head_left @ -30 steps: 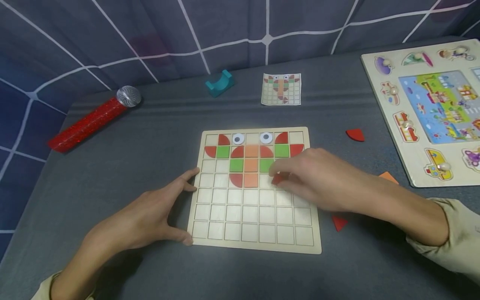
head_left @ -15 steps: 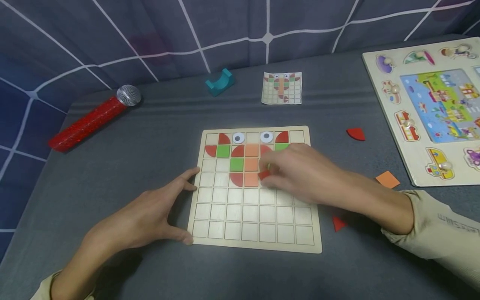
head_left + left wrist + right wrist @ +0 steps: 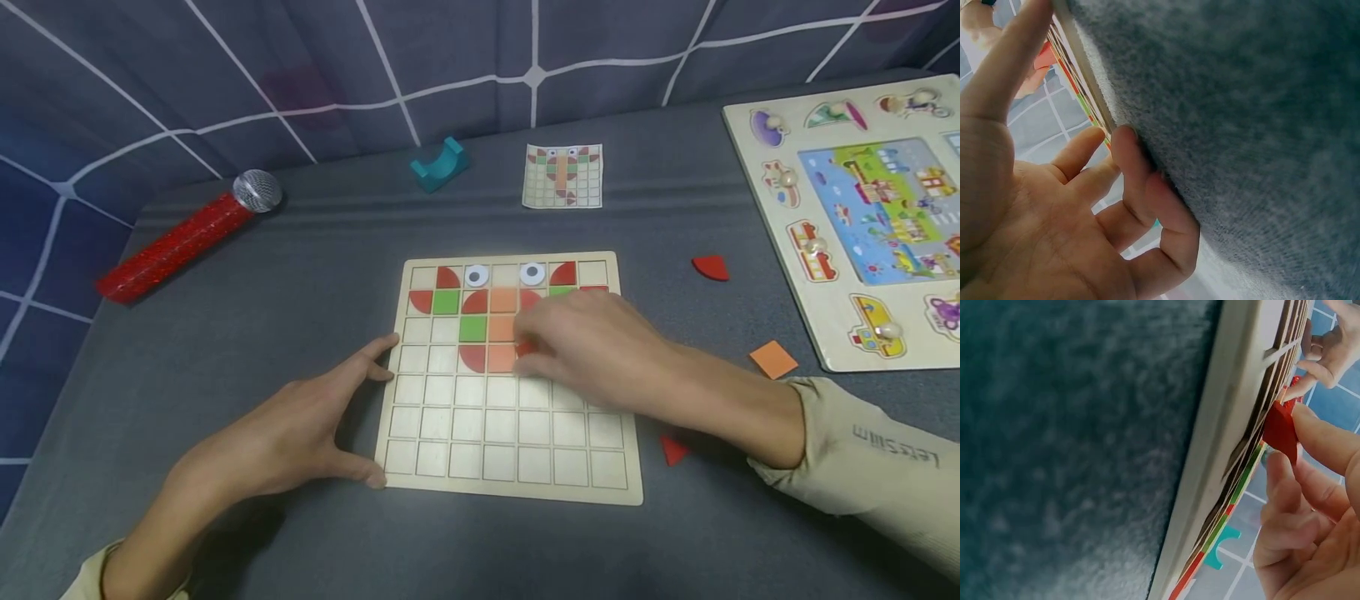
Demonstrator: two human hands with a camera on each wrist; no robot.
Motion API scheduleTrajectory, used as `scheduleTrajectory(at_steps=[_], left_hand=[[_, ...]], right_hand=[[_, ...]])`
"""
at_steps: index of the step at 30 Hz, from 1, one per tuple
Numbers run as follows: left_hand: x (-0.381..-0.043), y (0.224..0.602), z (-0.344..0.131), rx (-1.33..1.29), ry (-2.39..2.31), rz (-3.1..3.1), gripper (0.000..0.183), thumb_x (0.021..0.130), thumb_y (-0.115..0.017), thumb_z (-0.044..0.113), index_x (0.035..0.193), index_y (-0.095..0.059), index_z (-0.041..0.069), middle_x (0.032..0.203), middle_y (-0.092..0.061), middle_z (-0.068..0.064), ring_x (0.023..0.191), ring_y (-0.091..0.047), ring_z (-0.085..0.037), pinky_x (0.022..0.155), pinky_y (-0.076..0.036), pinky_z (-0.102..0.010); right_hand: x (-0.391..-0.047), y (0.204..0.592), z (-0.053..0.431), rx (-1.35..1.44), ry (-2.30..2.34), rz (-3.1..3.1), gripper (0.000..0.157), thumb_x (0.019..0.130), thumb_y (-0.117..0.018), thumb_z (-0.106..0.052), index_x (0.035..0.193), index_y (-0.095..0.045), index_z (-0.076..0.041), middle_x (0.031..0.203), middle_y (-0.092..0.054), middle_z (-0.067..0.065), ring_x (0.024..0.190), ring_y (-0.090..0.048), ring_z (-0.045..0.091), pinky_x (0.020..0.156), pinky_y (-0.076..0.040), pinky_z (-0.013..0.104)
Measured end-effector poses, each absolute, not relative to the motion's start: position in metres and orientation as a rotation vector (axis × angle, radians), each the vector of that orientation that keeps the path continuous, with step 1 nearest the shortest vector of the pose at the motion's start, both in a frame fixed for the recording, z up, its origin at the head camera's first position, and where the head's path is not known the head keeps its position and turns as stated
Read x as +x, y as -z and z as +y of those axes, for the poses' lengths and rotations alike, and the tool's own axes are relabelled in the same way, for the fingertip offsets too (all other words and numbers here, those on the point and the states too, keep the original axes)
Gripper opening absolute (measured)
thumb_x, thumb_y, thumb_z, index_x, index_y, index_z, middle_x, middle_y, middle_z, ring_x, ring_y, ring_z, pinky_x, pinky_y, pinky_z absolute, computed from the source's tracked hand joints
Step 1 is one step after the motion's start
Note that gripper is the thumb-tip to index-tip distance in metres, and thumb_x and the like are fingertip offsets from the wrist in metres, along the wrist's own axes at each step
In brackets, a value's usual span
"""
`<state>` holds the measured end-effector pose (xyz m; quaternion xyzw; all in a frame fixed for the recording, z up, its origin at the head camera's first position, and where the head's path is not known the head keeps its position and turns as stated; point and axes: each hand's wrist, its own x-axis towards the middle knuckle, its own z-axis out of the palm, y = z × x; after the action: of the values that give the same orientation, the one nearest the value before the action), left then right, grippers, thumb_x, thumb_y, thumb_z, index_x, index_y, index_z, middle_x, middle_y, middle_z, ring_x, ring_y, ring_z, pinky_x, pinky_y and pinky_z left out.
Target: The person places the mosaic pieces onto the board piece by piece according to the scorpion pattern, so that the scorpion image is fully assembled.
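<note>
A wooden grid board (image 3: 450, 442) lies on the table with red quarter-circle, green and orange square tiles and two eye discs set in its upper rows. Between thumb and fingers, my right hand (image 3: 592, 346) pinches a red quarter-circle tile (image 3: 1280, 430) at the board, just right of the lowest orange tile (image 3: 501, 358). In the right wrist view this tile stands tilted over the grid. At the board's left edge, my left hand (image 3: 277, 437) rests with spread fingers, thumb at the lower corner and fingertips higher up. The right hand hides some cells.
Loose red quarter-circle (image 3: 710, 267), orange square (image 3: 773, 359) and red (image 3: 673, 451) tiles lie right of the board. A printed pattern card (image 3: 562, 177) and teal arch block (image 3: 440, 166) sit behind. A red microphone (image 3: 187, 238) lies left, a knobbed picture puzzle (image 3: 776, 208) right.
My right hand has shifted left across the board with the red tile, bringing it beside the lowest orange tile. The left hand has stayed at the board's edge.
</note>
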<state>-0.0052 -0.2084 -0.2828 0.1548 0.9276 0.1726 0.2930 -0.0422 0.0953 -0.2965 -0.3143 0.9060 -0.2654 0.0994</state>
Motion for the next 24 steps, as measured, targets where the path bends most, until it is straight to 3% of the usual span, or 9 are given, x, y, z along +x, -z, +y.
scheduleTrajectory(at_steps=[8,16,24], left_hand=[[-0.0049,0.2834,-0.2078,0.397,-0.463,2.472,0.132,0.055,-0.094,0.048,0.158,-0.014,0.028,0.138,-0.054,0.001,0.118,-0.051,-0.025,0.097,-0.042,-0.056],[-0.0062,0.2820,-0.2075,0.400,-0.468,2.465,0.132,0.056,-0.093,0.050,0.158,-0.013,0.028,0.139,-0.053,-0.001,0.118,-0.051,-0.027,0.097,-0.041,-0.058],[-0.0068,0.2822,-0.2082,0.405,-0.457,2.463,0.132,0.055,-0.093,0.051,0.158,-0.013,0.028,0.139,-0.053,-0.001,0.119,-0.050,-0.027,0.097,-0.041,-0.059]], right_hand=[[-0.0433,0.2950,0.1007,-0.943,0.671,2.679,0.007,0.083,-0.079,-0.017,0.086,-0.073,-0.016,0.064,-0.055,-0.011,0.059,-0.050,0.012,0.058,-0.042,0.031],[-0.0422,0.2956,0.1034,-0.976,0.640,2.700,0.011,0.083,-0.077,-0.011,0.093,-0.076,-0.015,0.075,-0.066,-0.009,0.063,-0.055,0.010,0.060,-0.047,0.033],[-0.0418,0.2951,0.1004,-0.951,0.633,2.692,0.009,0.082,-0.077,-0.010,0.089,-0.073,-0.013,0.062,-0.054,-0.009,0.056,-0.048,0.013,0.054,-0.039,0.030]])
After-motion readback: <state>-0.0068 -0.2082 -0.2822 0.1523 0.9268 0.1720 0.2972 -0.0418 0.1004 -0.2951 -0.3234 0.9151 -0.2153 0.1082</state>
